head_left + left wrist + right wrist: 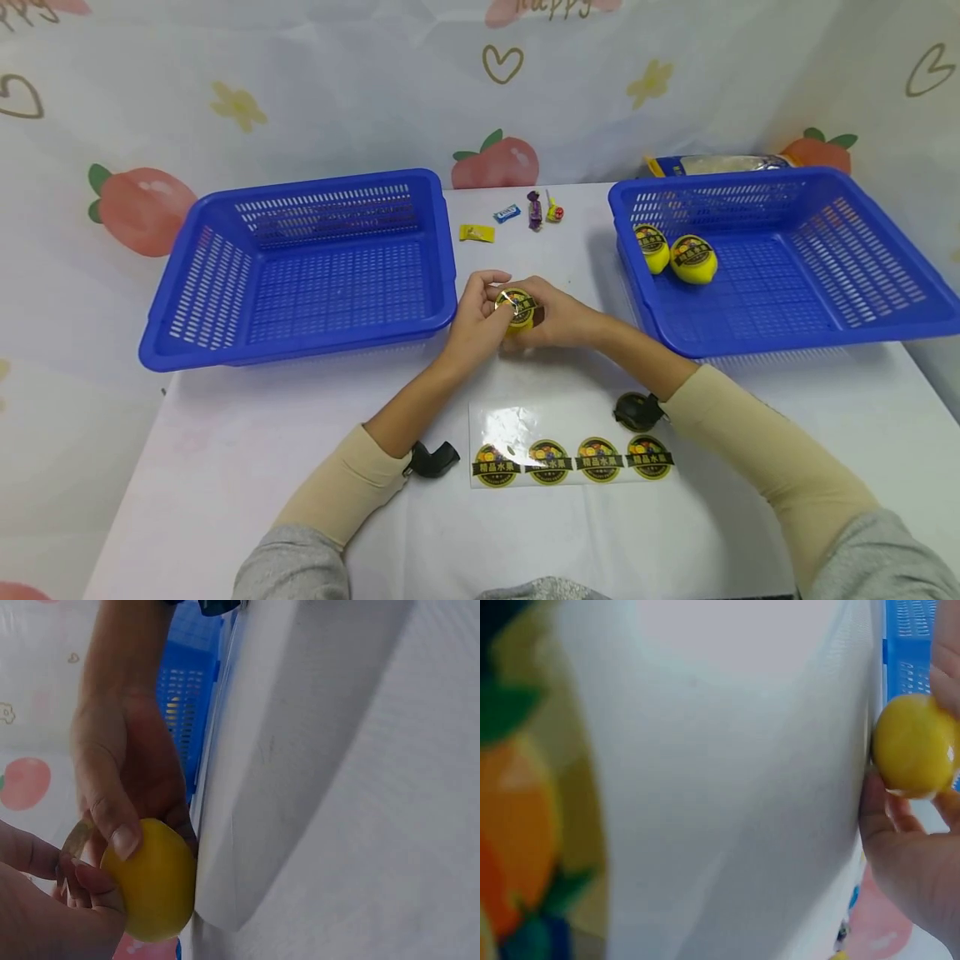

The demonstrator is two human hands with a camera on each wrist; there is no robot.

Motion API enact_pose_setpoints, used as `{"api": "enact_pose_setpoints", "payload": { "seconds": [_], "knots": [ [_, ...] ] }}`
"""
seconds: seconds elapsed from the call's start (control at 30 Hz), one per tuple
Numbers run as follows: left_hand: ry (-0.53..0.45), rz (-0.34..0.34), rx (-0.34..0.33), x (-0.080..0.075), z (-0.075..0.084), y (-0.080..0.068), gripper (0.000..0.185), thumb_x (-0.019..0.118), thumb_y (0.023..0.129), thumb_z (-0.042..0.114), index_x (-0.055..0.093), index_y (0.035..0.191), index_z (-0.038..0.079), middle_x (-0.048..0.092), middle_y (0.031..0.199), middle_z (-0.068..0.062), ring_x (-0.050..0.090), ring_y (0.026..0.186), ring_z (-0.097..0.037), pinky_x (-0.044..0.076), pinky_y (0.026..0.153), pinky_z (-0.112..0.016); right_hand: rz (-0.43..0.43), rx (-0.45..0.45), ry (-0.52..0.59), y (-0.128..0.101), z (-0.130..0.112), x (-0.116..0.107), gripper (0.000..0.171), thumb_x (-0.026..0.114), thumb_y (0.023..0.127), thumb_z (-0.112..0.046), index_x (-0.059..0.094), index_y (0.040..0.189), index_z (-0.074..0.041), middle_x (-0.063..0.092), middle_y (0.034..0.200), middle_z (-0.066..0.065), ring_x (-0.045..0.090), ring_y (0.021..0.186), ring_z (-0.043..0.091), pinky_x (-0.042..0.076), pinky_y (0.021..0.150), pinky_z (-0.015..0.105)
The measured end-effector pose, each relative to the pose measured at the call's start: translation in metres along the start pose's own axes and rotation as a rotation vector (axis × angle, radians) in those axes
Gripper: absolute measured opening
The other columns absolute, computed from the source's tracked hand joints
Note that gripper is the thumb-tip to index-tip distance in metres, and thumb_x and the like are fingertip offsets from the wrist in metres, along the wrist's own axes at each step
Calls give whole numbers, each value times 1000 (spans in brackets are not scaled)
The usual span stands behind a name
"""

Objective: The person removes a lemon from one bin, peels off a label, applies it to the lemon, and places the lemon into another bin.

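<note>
Over the middle of the table, my right hand [564, 317] grips a yellow lemon [156, 889]. In the left wrist view its thumb lies along the lemon's upper side. My left hand [474, 323] pinches a round black-and-gold label sticker [517, 307] at its edge. Seen from the head, the sticker overlaps the top of the lemon and hides much of it. From the left wrist, the sticker [78, 838] stands edge-on beside the lemon. The right wrist view shows the lemon [911, 746] low, close to the table surface, with fingers around it.
A clear sheet [540, 423] with several round stickers lies in front. Two labelled lemons [693, 260] sit in the right blue basket [795, 340]; another blue basket [300, 354] stands left. Several small candies, including a yellow wrapper [477, 233], lie at the back.
</note>
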State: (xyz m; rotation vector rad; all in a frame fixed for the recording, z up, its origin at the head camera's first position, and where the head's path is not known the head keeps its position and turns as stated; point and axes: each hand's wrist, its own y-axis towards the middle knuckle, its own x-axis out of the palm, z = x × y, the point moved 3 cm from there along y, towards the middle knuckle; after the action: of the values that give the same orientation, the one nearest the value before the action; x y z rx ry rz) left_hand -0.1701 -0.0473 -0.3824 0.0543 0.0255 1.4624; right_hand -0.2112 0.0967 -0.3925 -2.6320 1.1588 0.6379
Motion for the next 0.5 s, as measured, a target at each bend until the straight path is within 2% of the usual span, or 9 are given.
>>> {"api": "enact_pose_setpoints", "payload": {
  "seconds": [0.1,0.2,0.33,0.5],
  "knots": [
    [-1,-2,-1,0,0,-1,39,49,89,-8,48,128,-1,57,98,-14,57,78,-18,50,67,-22,-51,22,13,-3,0,0,76,87,73,-2,52,140,-3,54,128,14,49,115,27,44,98,39],
    [1,-14,-15,0,0,-2,40,51,89,-7,48,128,-1,57,99,-16,57,79,-17,50,69,-23,-65,44,21,-8,-1,1,78,87,73,-1,49,141,-2,53,131,15,53,114,27,47,97,40],
    [17,-38,-54,-1,-2,-1,40,53,89,-5,50,128,1,58,98,-16,56,77,-15,48,67,-22,-7,56,-30,-13,1,1,76,92,70,-8,52,134,-3,55,127,14,54,114,27,45,99,42],
    [16,-120,-103,-2,-4,0,42,55,90,-5,50,132,1,60,102,-16,57,78,-16,47,66,-21,58,92,-80,-22,-1,1,78,94,67,-13,49,130,-2,55,123,14,57,107,27,49,94,41]
  ]
}}
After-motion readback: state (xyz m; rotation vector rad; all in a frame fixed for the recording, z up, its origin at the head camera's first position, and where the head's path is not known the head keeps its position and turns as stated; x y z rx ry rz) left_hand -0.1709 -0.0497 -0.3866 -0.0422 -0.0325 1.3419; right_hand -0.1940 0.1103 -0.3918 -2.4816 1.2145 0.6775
